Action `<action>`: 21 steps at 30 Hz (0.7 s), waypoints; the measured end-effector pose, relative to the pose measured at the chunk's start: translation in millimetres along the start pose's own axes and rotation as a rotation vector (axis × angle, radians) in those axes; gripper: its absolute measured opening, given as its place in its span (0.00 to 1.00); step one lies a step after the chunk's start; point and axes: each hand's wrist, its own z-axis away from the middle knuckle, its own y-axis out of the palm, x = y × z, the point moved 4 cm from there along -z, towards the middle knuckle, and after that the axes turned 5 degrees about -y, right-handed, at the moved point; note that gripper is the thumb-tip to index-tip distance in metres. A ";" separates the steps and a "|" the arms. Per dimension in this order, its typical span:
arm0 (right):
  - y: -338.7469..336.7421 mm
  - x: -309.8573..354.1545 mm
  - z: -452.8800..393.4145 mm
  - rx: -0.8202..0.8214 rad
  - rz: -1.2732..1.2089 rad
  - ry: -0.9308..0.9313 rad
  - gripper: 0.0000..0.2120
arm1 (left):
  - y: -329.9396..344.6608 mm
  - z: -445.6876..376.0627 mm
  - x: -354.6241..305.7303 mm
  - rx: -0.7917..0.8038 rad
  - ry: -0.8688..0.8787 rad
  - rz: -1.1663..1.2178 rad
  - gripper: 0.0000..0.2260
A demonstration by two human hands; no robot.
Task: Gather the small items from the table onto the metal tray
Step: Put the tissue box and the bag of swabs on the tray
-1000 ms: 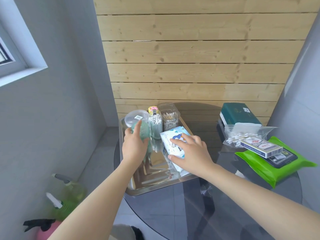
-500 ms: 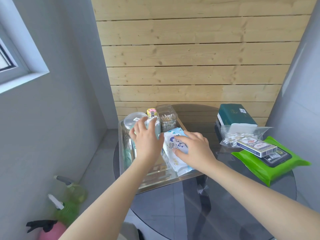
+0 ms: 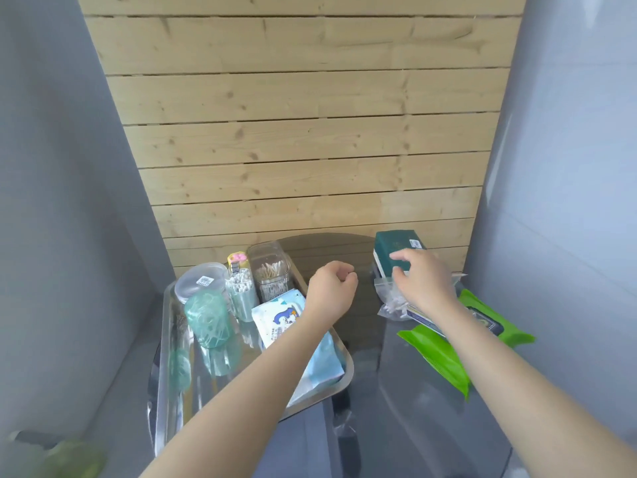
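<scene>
Head view, single entry.

Metal tray: on the glass table, at 7 o'clock of frame centre. Contents: teal-tinted clear jar with a clear lid behind it; open tub of cotton swabs; clear box of wooden-stemmed swabs at the tray's 12 o'clock end; a small yellow-and-pink item behind the swab tub, kind cannot be told; blue-and-white tissue pack at the tray's 3 o'clock side, partly under the left forearm.

Left hand: loosely curled, holding nothing, above the tray's 1 o'clock corner.

Right hand: fingers spread, reaching at 3 o'clock of the tray, over the dark green box and the clear bag of swabs; whether it grips either cannot be told.

Still on the table, off the tray: green box, swab bag, a printed card box mostly hidden by the right wrist, green wipes pack at 4 o'clock.

Backdrop: wooden slat wall.
</scene>
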 end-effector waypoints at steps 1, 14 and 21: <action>-1.0 -12.0 -6.9 0.025 0.051 0.032 0.16 | 11.4 -8.4 -4.3 0.042 -0.043 0.025 0.12; 14.0 -78.2 -59.3 0.302 -0.134 0.207 0.15 | 102.3 -91.9 -21.4 0.364 -0.521 0.376 0.26; 2.8 -81.8 -52.7 0.397 -0.353 0.156 0.26 | 94.3 -94.4 -17.4 0.391 -0.563 0.591 0.15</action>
